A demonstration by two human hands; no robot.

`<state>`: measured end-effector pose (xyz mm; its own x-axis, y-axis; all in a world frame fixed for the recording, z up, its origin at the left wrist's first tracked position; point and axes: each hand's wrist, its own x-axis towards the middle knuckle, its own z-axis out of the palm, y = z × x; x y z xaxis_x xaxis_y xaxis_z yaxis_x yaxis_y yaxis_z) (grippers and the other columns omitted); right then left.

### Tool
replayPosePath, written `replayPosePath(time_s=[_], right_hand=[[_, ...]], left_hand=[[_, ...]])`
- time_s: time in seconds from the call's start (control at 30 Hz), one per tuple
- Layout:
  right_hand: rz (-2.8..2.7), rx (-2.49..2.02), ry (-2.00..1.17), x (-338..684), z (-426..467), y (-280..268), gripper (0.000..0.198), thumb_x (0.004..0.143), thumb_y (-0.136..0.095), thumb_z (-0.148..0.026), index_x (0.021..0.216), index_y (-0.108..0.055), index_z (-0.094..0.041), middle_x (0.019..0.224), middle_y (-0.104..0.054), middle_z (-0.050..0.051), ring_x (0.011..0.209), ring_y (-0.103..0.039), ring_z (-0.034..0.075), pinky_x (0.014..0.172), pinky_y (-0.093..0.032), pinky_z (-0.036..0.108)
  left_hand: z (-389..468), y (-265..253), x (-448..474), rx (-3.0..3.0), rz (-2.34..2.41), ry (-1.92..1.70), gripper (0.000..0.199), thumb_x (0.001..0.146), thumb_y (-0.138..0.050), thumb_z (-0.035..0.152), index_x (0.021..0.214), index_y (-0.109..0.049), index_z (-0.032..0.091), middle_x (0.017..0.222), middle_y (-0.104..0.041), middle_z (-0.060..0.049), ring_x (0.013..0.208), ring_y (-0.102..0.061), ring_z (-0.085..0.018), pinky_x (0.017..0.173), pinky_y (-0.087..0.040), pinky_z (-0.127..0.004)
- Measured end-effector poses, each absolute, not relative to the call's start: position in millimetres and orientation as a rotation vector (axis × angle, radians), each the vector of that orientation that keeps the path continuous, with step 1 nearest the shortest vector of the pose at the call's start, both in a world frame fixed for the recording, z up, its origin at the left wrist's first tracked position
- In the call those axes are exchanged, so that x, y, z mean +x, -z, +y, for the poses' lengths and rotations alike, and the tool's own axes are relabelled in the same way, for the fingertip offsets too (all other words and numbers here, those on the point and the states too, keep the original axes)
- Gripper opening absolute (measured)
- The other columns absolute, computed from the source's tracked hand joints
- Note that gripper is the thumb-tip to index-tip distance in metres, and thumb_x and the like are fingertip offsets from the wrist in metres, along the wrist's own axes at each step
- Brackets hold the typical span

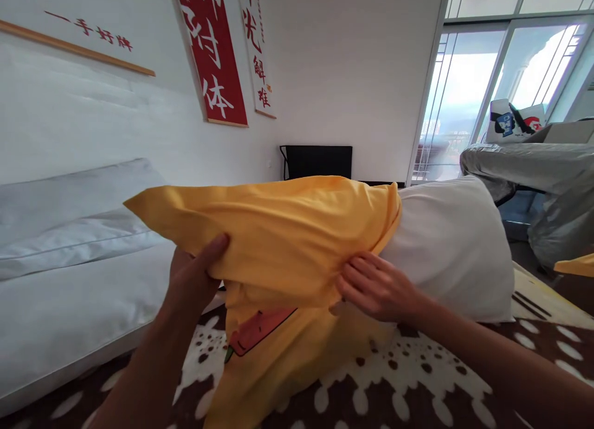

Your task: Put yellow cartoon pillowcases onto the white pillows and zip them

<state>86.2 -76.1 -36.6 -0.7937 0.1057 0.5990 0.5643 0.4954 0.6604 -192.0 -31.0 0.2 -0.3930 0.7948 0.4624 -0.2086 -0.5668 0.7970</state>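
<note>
Left of centre, the left hand [192,274] pinches a yellow case [278,231], thumb in front; right of centre, the right hand [374,286] grips its cloth in curled fingers. The case spans mid-frame, against a white pillow [450,249] at right. A red banner [216,54] hangs upper left.

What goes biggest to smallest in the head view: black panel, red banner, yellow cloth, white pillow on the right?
1. Yellow cloth
2. White pillow
3. Red banner
4. Black panel
</note>
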Motion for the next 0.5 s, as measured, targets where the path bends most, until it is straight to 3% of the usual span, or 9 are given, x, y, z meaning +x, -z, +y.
replayPosePath(time_s=[0.13,0.3,0.4,0.5], right_hand=[[-2.247,-0.753,1.089,70,-62,54,0.019,0.089,-0.043,-0.015,0.08,-0.059,-0.017,0.069,-0.057,0.003,0.068,-0.049,0.016,0.066,-0.037,0.031],[-2.438,-0.689,0.955,61,-55,76,0.016,0.087,-0.047,-0.019,0.073,-0.055,-0.017,0.072,-0.058,0.003,0.069,-0.05,0.016,0.062,-0.033,0.031],[-2.576,-0.757,0.816,63,-64,61,0.019,0.087,-0.05,-0.03,0.077,-0.057,-0.016,0.073,-0.06,0.004,0.07,-0.052,0.016,0.062,-0.033,0.03],[-2.726,-0.868,0.503,70,-79,24,0.012,0.084,-0.052,-0.024,0.076,-0.058,-0.017,0.071,-0.061,0.002,0.067,-0.052,0.013,0.061,-0.033,0.027]], left_hand=[[-35,-7,-186,1.183,0.823,-2.044,0.043,0.048,-0.083,0.027,0.085,-0.067,0.012,0.086,-0.07,-0.005,0.076,-0.062,-0.016,0.064,-0.053,-0.021],[-34,-7,-188,1.199,1.084,-2.086,0.035,0.054,-0.08,0.032,0.077,-0.067,0.009,0.077,-0.069,-0.004,0.069,-0.059,-0.014,0.056,-0.049,-0.019],[-37,-2,-195,1.322,1.315,-2.081,0.039,0.052,-0.078,0.036,0.078,-0.067,0.009,0.078,-0.069,-0.005,0.072,-0.06,-0.017,0.054,-0.05,-0.021],[-43,7,-201,1.459,1.424,-2.061,0.043,0.05,-0.077,0.039,0.081,-0.067,0.011,0.084,-0.07,-0.005,0.079,-0.063,-0.021,0.061,-0.053,-0.026]])
